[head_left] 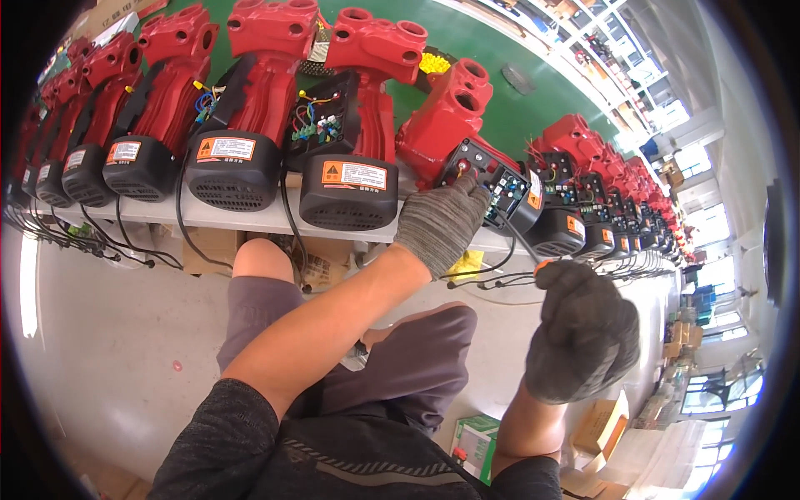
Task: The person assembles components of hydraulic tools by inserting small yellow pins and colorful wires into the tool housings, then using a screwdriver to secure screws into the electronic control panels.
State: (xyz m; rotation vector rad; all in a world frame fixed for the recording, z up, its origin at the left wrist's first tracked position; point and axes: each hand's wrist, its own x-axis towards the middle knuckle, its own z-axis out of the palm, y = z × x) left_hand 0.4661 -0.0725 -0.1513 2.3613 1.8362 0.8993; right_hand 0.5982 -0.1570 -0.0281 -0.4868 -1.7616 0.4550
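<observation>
My left hand (pixel 444 218), in a grey knitted glove, reaches to the open black terminal box (pixel 504 185) on a red pump (pixel 450 104). Its fingers are closed at the box's left side, by a small red part (pixel 462 169); what they pinch is mostly hidden. Lower and to the right, my gloved right hand (pixel 583 333) is closed in a fist around a screwdriver with an orange handle (pixel 543 266). Its thin shaft seems to point up toward the box. Wires and a circuit board show inside the box.
Red pumps with black motor covers (pixel 348 192) line the pale bench (pixel 287 218) on both sides. Black cables (pixel 182 221) hang over its front edge. A yellow piece (pixel 465 265) lies below my left hand. Cardboard boxes (pixel 600 425) and a green box (pixel 477 442) stand on the floor.
</observation>
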